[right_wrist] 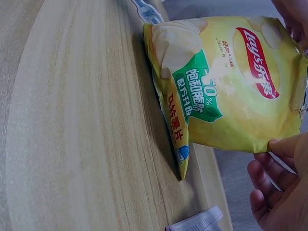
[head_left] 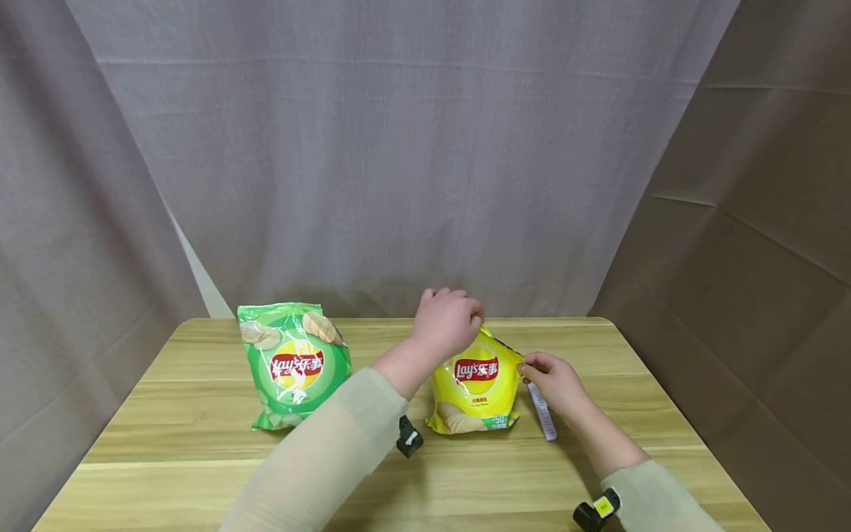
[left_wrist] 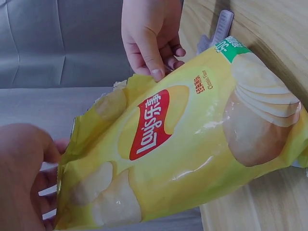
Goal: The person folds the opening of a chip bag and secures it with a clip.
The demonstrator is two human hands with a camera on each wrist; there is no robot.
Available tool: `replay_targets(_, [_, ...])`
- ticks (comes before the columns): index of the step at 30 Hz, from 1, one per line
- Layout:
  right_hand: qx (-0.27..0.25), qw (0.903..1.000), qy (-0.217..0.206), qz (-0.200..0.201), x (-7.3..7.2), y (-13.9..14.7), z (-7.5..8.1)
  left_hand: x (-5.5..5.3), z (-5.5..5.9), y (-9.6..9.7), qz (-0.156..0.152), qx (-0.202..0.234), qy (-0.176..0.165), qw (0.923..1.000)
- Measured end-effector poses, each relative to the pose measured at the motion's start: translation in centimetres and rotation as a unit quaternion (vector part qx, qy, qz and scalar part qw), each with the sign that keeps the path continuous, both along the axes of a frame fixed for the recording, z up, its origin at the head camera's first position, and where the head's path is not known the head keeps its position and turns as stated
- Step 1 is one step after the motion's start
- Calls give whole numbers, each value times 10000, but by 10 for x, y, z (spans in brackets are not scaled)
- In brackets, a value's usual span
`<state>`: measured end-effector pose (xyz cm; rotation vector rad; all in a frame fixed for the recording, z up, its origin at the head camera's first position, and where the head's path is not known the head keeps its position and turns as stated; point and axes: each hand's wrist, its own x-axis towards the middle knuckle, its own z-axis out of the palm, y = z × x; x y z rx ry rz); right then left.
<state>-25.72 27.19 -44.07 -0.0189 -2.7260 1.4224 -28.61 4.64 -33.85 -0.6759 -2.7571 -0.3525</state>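
A yellow bag of potato chips (head_left: 475,391) stands tilted on the table, its printed front facing me. At its top edge, my left hand (head_left: 447,321) grips the upper left part, fingers curled over the rim. The thumb and index finger of my right hand (head_left: 555,380) pinch the upper right corner; in the right wrist view the other fingers (right_wrist: 269,185) curl loosely below. Along the top edge, a bit of silvery lining (left_wrist: 118,84) shows in the left wrist view. Just right of the bag lies a lilac ridged bag clip (head_left: 542,414), partly under my right hand.
A green bag of potato chips (head_left: 295,369) leans upright at the left of the wooden table (head_left: 166,443). In the right wrist view, a pale blue clip (right_wrist: 147,10) lies beyond the yellow bag. Grey curtains (head_left: 412,162) hang behind the table and along both sides.
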Motion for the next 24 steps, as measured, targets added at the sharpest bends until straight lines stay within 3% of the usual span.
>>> replay_targets(6, [-46, 10000, -15, 21, 1, -1, 1, 1, -3, 1, 16, 174, 14, 9998])
replay_targets(14, [-108, 9999, 7, 41, 1, 0, 0, 0, -8, -5, 371, 129, -112, 9992])
replay_targets(24, [-137, 9997, -2, 182, 2, 2, -1, 3, -6, -10, 327, 72, -245, 9991])
